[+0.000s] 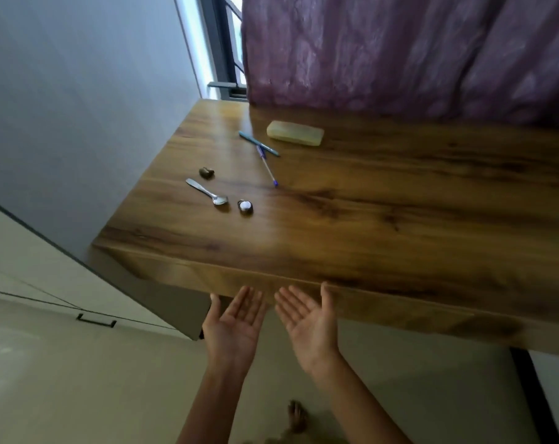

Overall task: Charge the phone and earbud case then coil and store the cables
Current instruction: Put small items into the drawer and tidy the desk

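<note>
Head view, looking down past a wooden worktop (399, 203) from its near edge.

Left hand (233, 328): palm up, fingers straight and slightly spread, holding nothing. It sits just in front of and below the worktop's near edge.

Right hand (307, 325): same pose, palm up, fingers straight, nothing in it. It is just beside the left hand, not touching it, with its thumb tip up against the line of the worktop edge.

On the worktop, all well apart from the hands:
- spoon (207, 192) lying flat toward the left end, bowl toward the viewer
- small dark lump (206, 173) just beyond the spoon handle; too small to tell what it is
- round white-topped object (245, 206) just right of the spoon bowl, not touching it; whether it is the earbud case, cannot tell
- teal pen (259, 144) and blue-and-white pen (267, 166), crossing each other
- pale yellow oblong box (295, 132) near the far edge, just beyond the pens

Where the phone and cables lie, cannot tell from this view.

Purple curtain (399, 52) hangs behind the worktop, with a strip of window (226, 43) to its left. Pale floor (79, 379) below, toes of a bare foot (295, 415) between the forearms
</note>
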`<action>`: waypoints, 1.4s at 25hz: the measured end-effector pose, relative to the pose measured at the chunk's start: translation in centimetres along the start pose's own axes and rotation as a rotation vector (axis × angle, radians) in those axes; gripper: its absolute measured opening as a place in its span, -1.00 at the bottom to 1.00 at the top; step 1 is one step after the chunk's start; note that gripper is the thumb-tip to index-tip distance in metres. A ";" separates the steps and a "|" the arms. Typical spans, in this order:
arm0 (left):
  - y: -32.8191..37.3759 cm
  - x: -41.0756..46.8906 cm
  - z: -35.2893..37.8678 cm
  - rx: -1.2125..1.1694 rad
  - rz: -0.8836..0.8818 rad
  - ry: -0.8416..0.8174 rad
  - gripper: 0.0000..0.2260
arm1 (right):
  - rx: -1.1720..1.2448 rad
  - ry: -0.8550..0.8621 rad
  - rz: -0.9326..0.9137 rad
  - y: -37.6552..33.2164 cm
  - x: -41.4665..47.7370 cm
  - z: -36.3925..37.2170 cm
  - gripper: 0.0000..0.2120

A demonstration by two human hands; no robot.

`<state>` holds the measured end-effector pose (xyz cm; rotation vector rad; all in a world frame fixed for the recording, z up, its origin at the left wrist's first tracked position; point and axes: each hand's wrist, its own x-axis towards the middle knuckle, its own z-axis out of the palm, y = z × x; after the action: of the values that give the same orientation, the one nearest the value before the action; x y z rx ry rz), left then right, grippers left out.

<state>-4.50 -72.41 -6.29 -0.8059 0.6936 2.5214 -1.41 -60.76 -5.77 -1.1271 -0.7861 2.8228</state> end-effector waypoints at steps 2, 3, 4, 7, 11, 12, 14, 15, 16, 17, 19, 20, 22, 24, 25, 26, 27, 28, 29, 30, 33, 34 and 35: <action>-0.2 1.1 -2.9 -0.037 -0.089 0.084 -0.38 | 0.296 0.070 0.112 2.4 0.7 -1.7 -0.43; 0.0 1.8 -3.7 -0.041 -0.115 0.117 -0.36 | 0.375 0.132 0.123 3.0 1.5 -2.3 -0.43; 0.3 2.4 -4.7 -0.032 -0.135 0.148 -0.35 | 0.425 0.203 0.122 3.8 2.2 -2.9 -0.42; 1.4 5.2 -6.5 0.034 -0.173 0.195 -0.30 | 0.506 0.312 0.080 4.9 4.6 -3.6 -0.36; 2.8 8.2 -6.6 0.113 -0.148 0.145 -0.14 | 0.538 0.342 0.010 5.3 7.1 -4.6 -0.21; 3.1 8.8 -6.6 0.119 -0.135 0.123 -0.10 | 0.533 0.333 -0.002 5.3 7.4 -4.7 -0.18; 3.7 10.7 -7.2 0.109 -0.131 0.070 -0.04 | 0.523 0.283 -0.040 5.4 8.1 -4.8 -0.10; 4.1 11.7 -7.6 0.087 -0.130 0.053 -0.02 | 0.522 0.267 -0.060 5.4 8.5 -4.7 -0.06; 4.6 12.8 -8.0 0.054 -0.132 0.047 0.01 | 0.528 0.263 -0.071 5.3 8.7 -4.7 -0.04; 5.1 13.8 -8.2 0.038 -0.134 0.054 0.06 | 0.535 0.268 -0.076 5.2 8.9 -4.7 -0.03; 5.6 15.0 -8.6 0.063 -0.143 0.072 0.14 | 0.535 0.277 -0.073 5.0 9.1 -4.6 -0.01; 5.6 15.2 -8.8 0.084 -0.149 0.075 0.15 | 0.532 0.281 -0.071 5.0 9.1 -4.6 0.01; 5.3 14.9 -9.2 0.120 -0.143 0.066 0.12 | 0.523 0.289 -0.074 5.1 8.8 -4.6 0.04; 5.2 13.7 -9.4 0.164 -0.122 0.070 0.04 | 0.510 0.303 -0.071 5.5 8.3 -4.7 0.04; 5.2 13.0 -9.6 0.192 -0.104 0.074 -0.01 | 0.506 0.312 -0.071 5.8 7.9 -4.8 0.03; 5.1 12.1 -9.7 0.218 -0.087 0.075 -0.06 | 0.505 0.317 -0.072 6.2 7.4 -5.0 0.03; 4.9 11.2 -9.8 0.235 -0.073 0.077 -0.10 | 0.508 0.321 -0.074 6.6 7.0 -5.3 0.02; 4.6 10.3 -10.0 0.243 -0.061 0.078 -0.13 | 0.514 0.320 -0.077 7.1 6.6 -5.6 0.02; 4.4 9.4 -10.5 0.241 -0.051 0.081 -0.14 | 0.519 0.316 -0.082 7.6 6.1 -6.0 0.03; 4.3 8.5 -11.1 0.237 -0.051 0.081 -0.14 | 0.522 0.312 -0.086 8.2 5.6 -6.4 0.04; 4.3 6.3 -13.2 0.236 -0.080 0.074 -0.08 | 0.519 0.309 -0.087 10.1 3.7 -7.6 0.06; 4.4 5.5 -14.0 0.241 -0.093 0.088 -0.07 | 0.524 0.314 -0.087 10.8 2.9 -8.1 0.05; 4.3 4.5 -14.8 0.245 -0.096 0.108 -0.07 | 0.535 0.320 -0.089 11.5 2.0 -8.6 0.05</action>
<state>-3.85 -83.21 -18.15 -0.8689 0.9538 2.2654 4.71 -66.65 -17.53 -1.3370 -0.0478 2.4499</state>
